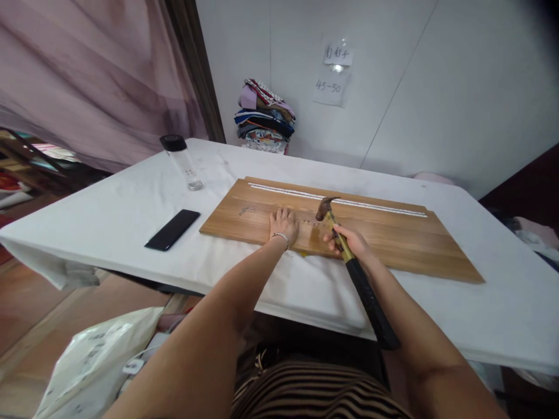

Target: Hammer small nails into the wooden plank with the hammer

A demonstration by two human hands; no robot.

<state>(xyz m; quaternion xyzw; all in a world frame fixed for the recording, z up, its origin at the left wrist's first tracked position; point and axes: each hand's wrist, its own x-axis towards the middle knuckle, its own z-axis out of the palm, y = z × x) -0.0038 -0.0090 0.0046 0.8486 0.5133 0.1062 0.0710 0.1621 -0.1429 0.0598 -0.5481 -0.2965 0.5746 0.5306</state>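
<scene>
A long wooden board (393, 238) lies on the white-covered table (131, 227), with a pale strip along its far edge. My right hand (349, 241) is closed round the upper shaft of a hammer (336, 224); its brown head hovers just above the board and its black grip runs back along my forearm. My left hand (283, 226) rests on the board to the left of the hammer head, fingers curled together. A row of small nails (311, 223) sits between the two hands. Whether the left fingers pinch one is too small to tell.
A black phone (172, 229) lies left of the board, and a clear bottle with a black cap (183, 162) stands behind it. Folded cloths (265, 116) are stacked against the white wall. A white plastic bag (96, 361) sits on the floor at lower left.
</scene>
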